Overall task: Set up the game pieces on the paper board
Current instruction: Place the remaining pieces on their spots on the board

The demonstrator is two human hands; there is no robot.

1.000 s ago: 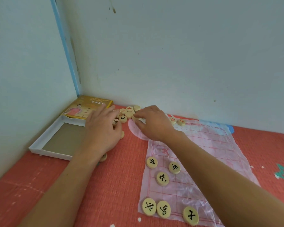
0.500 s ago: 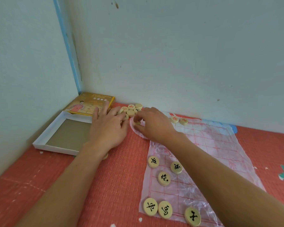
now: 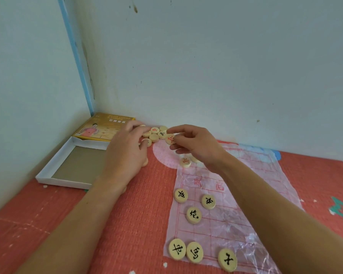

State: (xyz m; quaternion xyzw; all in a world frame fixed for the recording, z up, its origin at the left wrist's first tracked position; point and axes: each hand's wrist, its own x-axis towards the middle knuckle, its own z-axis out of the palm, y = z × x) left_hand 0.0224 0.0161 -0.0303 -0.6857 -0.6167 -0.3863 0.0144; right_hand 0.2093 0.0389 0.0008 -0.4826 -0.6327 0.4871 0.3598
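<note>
— Entry one?
— The right hand (image 3: 198, 147), centre frame: pinches a round pale wooden disc with a red character (image 3: 170, 139), just past the upper-left end of the thin pink gridded paper board (image 3: 236, 194).
— Entry two?
— The left hand (image 3: 127, 153): fingers at the loose pile of discs (image 3: 156, 134); grip, cannot tell. On the board, lower centre: six black-marked discs (image 3: 194, 215).

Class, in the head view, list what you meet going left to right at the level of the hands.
White open cardboard box tray → left hand → red-marked round wooden game piece, in the right hand's grip → right hand.
</note>
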